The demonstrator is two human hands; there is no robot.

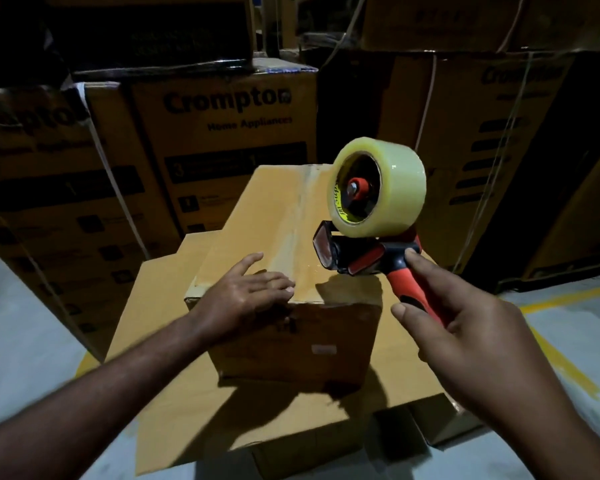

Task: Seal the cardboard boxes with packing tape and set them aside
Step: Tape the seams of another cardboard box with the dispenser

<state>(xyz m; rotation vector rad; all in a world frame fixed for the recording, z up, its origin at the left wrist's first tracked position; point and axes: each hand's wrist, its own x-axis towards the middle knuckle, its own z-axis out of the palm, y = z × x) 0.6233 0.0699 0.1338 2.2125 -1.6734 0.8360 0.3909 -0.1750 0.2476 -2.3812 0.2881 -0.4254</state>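
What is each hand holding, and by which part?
The right hand grips the tape dispenser by its orange handle. The left hand holds nothing; it rests open on the small box.

Matt cardboard box (284,216), glossy clear tape roll (392,188), seemingly plastic dispenser (368,258).

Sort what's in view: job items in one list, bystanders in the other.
Job: small cardboard box, under the left hand; tape dispenser with clear tape roll, gripped by the right hand.
Bystanders: stacked Crompton cartons behind; larger carton underneath; yellow floor line.
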